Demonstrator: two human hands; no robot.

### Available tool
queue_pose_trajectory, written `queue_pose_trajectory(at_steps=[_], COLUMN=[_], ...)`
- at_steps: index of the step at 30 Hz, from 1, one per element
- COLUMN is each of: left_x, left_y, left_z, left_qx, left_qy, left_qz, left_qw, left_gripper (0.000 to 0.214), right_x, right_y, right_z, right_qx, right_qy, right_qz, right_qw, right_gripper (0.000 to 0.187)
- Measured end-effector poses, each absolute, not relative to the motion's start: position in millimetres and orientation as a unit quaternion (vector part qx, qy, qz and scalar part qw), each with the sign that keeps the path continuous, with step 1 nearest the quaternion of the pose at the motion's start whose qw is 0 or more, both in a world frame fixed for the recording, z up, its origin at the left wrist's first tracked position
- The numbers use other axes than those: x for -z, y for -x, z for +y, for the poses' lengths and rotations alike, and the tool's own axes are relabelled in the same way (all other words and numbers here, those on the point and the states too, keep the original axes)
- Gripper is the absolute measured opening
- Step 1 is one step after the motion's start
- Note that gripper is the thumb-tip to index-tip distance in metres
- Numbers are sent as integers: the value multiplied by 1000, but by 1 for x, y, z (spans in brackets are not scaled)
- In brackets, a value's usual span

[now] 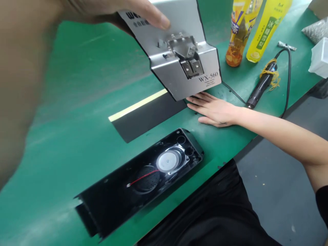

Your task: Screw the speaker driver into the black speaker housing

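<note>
Apparently part-done: one housing (107, 194) on the bench (64, 136), open-faced, with one speaker (167, 161) and one red wire (143, 178) inside, closing up presumably left. One WX-560 unit (176, 73), tilted above one dark strip (146, 121) beyond the housing, grasped by one left hand (112, 7), thumb on its front; whether fully lifted, cannot tell. One right hand (215, 111), flattened palm-down on the bench by the strip's end, gripping nothing visible; two bottles (269, 30), one screwdriver (263, 83) and one white tub (320, 58) farther off.
</note>
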State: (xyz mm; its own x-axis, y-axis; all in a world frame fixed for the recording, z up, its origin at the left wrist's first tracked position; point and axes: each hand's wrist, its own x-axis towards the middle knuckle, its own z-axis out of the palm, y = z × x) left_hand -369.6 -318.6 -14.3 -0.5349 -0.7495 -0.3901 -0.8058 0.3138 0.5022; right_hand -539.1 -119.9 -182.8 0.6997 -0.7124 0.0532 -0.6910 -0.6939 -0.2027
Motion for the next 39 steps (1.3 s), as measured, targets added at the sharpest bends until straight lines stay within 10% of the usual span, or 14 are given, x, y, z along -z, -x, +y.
queue_pose_trajectory(at_steps=[9,19,31,39], left_x=[12,8,15,14], left_y=[368,369,368,367], left_z=[-316,-314,-324,-317], left_qx=[-398,-423,-386,-359], left_qy=[415,423,458,444], left_qz=[818,800,799,820], left_qw=[-10,-42,-53,-45], left_gripper=[102,85,112,117], right_x=[157,180,155,172], right_y=[550,533,557,548], right_z=[-97,-162,-76,-101], right_qx=[218,73,235,130], right_qy=[906,877,881,887], right_qz=[327,471,342,432], right_qw=[154,59,229,103], right_gripper=[57,66,44,67])
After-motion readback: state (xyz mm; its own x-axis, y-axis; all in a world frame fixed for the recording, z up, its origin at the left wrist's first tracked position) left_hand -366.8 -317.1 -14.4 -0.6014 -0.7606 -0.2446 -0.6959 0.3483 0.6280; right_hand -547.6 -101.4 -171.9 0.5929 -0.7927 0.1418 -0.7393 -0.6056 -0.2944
